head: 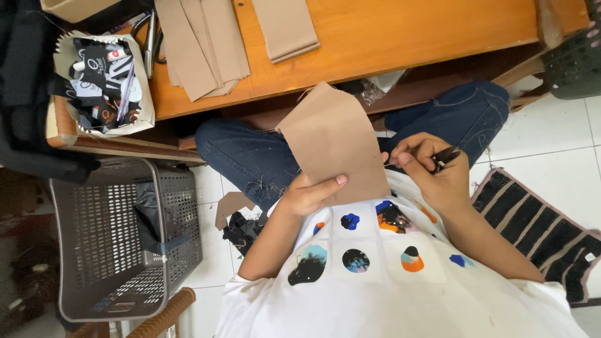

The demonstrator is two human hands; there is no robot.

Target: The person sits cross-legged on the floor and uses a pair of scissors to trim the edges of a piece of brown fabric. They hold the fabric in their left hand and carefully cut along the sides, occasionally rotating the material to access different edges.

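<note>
My left hand (310, 192) grips the lower edge of a tan fabric piece (335, 141), holding it up in front of my chest above my lap. My right hand (432, 168) is closed on a small dark cutting tool (444, 156) at the fabric's right edge. I sit on the floor with legs in blue jeans under a low wooden table (388, 37). Whether the tool touches the fabric cannot be told.
More tan fabric pieces (206, 44) lie stacked on the table, with scissors (149, 37) and a white box of black tags (103, 78) at its left end. A grey plastic basket (119, 238) stands on the floor left. A striped mat (538, 225) lies right.
</note>
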